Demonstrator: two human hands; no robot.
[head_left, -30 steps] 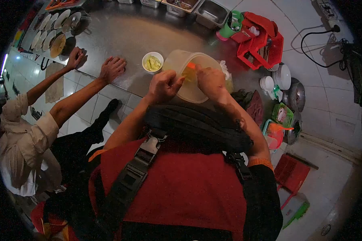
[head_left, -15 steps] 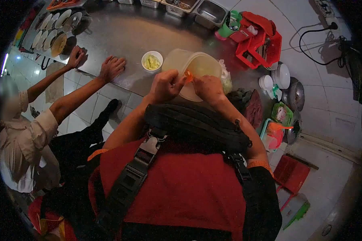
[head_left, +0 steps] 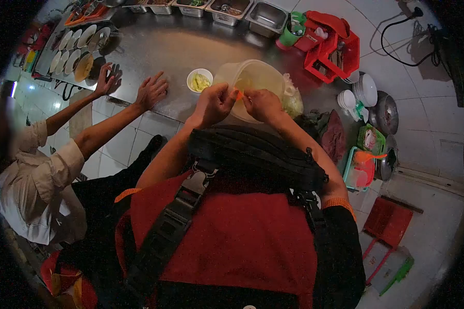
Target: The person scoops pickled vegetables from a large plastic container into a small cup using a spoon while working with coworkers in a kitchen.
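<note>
Steel surface (head_left: 180,46), upper centre | left hand (head_left: 215,104) and right hand (head_left: 264,105): closed, seemingly both pinching small orange piece (head_left: 239,96), frame centre | hold level, at mouth of tilted tub (head_left: 225,73); avoid rim | white bowl (head_left: 188,83) left of tub, plastic bag (head_left: 293,98) right | co-worker's hand (head_left: 152,91), upper left: keep elbow clear

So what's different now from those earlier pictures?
The orange item has come back toward you, from inside the tub to between your left hand and right hand, which are closer together; which one grips it isn't clear. The co-worker's nearer hand has spread its fingers. The white bowl still sits beside the tub.
</note>
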